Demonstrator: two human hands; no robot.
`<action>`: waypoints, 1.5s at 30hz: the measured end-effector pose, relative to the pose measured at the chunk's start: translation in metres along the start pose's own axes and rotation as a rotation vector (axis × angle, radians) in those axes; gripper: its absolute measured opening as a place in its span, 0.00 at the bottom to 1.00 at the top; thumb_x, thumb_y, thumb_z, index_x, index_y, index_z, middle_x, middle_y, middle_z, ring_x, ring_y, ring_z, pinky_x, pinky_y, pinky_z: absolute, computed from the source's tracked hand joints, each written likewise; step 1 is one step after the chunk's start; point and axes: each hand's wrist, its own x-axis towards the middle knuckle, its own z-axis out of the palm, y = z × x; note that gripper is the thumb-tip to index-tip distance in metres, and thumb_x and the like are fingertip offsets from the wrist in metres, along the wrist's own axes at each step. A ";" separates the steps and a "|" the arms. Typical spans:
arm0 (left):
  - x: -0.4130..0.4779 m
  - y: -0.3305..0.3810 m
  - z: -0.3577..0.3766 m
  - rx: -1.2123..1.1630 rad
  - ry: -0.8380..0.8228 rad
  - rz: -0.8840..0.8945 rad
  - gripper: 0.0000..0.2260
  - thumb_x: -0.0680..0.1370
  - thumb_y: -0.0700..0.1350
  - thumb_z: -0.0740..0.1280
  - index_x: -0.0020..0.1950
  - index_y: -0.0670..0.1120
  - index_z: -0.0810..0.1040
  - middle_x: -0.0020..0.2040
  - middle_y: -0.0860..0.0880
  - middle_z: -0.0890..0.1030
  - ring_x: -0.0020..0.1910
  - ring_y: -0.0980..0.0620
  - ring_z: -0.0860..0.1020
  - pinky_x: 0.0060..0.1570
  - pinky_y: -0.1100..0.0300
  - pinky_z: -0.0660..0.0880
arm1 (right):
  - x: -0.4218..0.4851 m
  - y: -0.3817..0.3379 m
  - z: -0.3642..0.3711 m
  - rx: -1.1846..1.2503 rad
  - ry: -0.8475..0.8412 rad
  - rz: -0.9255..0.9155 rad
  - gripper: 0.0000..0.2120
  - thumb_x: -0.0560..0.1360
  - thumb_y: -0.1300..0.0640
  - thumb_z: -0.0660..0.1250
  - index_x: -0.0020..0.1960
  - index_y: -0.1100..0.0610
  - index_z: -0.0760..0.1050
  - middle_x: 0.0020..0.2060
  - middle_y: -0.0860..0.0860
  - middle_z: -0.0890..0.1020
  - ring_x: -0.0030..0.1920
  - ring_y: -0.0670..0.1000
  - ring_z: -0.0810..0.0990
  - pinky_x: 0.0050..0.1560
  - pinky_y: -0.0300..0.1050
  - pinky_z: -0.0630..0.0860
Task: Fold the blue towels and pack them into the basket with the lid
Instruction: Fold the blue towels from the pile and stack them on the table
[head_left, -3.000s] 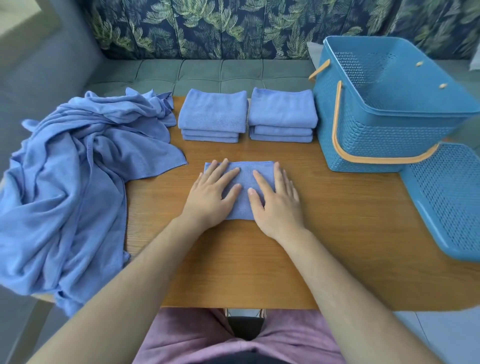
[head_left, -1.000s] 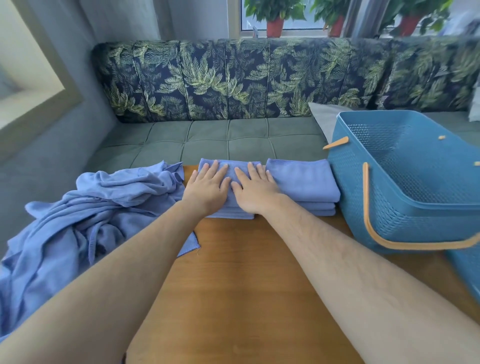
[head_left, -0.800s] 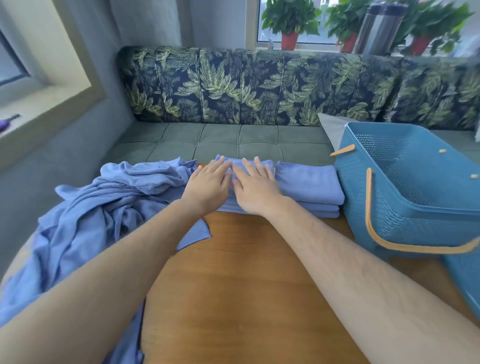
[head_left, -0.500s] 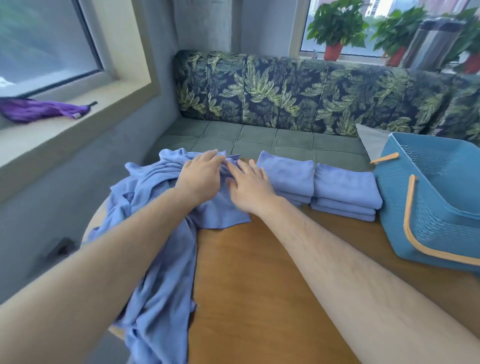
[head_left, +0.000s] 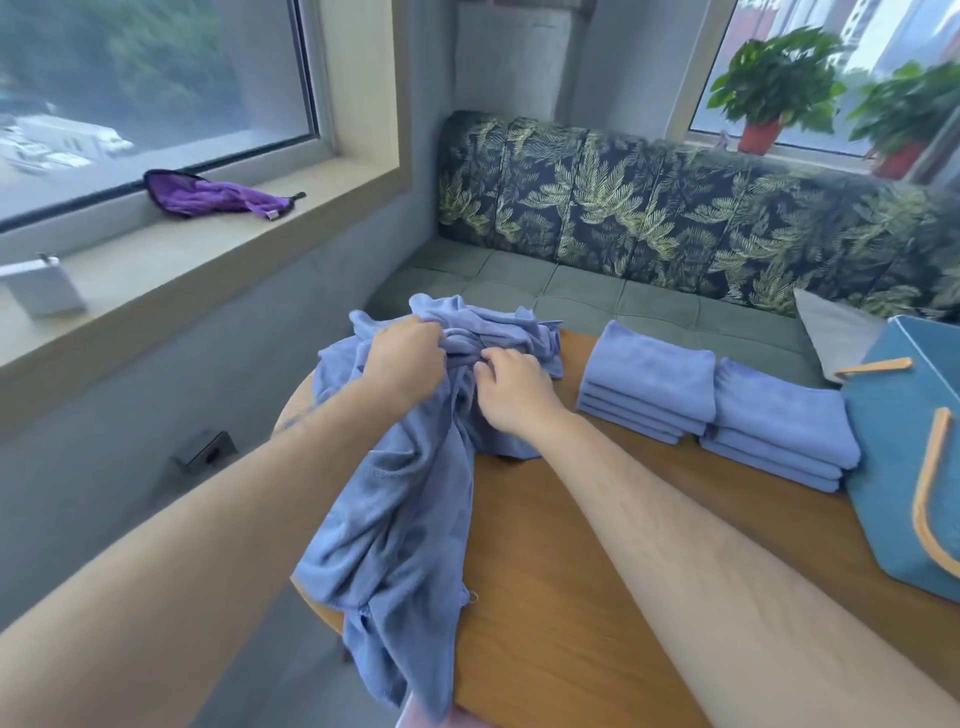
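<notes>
Unfolded blue towels (head_left: 395, 493) heaped at left of table (head_left: 571, 571); folding approx. half done. Basket (head_left: 893, 467) at right, packing apparently not begun. Two folded stacks (head_left: 647, 384) wait beside it. Left hand (head_left: 402, 358) & right hand (head_left: 511, 387), fingers curled, grip the heap.

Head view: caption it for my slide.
Left hand and right hand grip crumpled towels beside two folded stacks and the basket.

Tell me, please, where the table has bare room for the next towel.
Bare table lies between the unfolded towels and the basket, nearer than the folded stacks, though the right forearm crosses it. Left edge and far side are crowded.
</notes>
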 end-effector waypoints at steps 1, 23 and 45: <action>-0.002 0.005 -0.001 -0.047 0.018 0.024 0.07 0.77 0.41 0.63 0.48 0.42 0.79 0.47 0.46 0.77 0.49 0.42 0.77 0.49 0.47 0.76 | -0.001 0.001 -0.002 0.044 0.017 0.039 0.16 0.84 0.50 0.51 0.54 0.56 0.76 0.61 0.58 0.80 0.64 0.63 0.74 0.58 0.55 0.71; -0.070 0.163 0.035 -0.567 -0.305 0.133 0.15 0.79 0.52 0.68 0.43 0.40 0.77 0.37 0.48 0.78 0.36 0.51 0.73 0.44 0.57 0.73 | -0.107 0.114 -0.075 1.033 0.301 0.399 0.19 0.77 0.60 0.70 0.67 0.59 0.74 0.58 0.50 0.81 0.57 0.48 0.81 0.57 0.40 0.78; -0.063 0.279 0.057 -0.807 -0.179 0.094 0.23 0.78 0.50 0.72 0.70 0.47 0.71 0.58 0.51 0.77 0.55 0.55 0.77 0.53 0.61 0.74 | -0.194 0.231 -0.117 0.843 0.545 0.680 0.17 0.75 0.54 0.63 0.31 0.52 0.63 0.27 0.49 0.70 0.31 0.52 0.70 0.34 0.47 0.69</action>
